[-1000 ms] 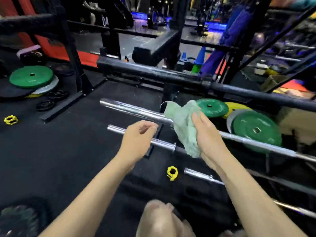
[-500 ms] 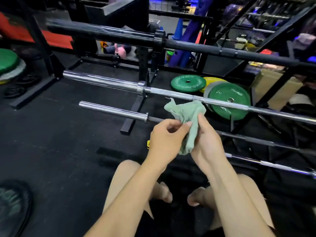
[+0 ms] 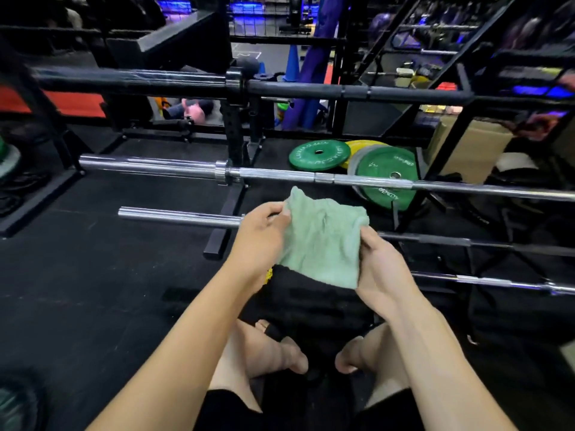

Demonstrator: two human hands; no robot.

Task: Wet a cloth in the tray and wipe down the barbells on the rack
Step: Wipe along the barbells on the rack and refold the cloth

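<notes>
A pale green cloth [image 3: 323, 237] is spread between both hands in front of me. My left hand [image 3: 259, 234] pinches its upper left edge, and my right hand [image 3: 378, 265] grips its right side. Behind the cloth lies a chrome barbell [image 3: 180, 216] on the rack, its sleeve end pointing left. A longer chrome barbell [image 3: 280, 175] runs across above it, and a black barbell [image 3: 311, 88] sits higher still. Lower bars [image 3: 485, 279] show at the right. No tray is in view.
Green weight plates [image 3: 385, 181] and a yellow one [image 3: 364, 147] lean behind the rack. Black rack uprights [image 3: 236, 132] and a floor foot [image 3: 217, 241] stand just ahead. Black rubber floor [image 3: 93, 275] spreads to the left. My bare knees and feet [image 3: 280, 353] are below.
My left hand came over from the barbell and took hold of the cloth. Both hands have pulled the bunched cloth open and flat. The view dropped lower toward my legs.
</notes>
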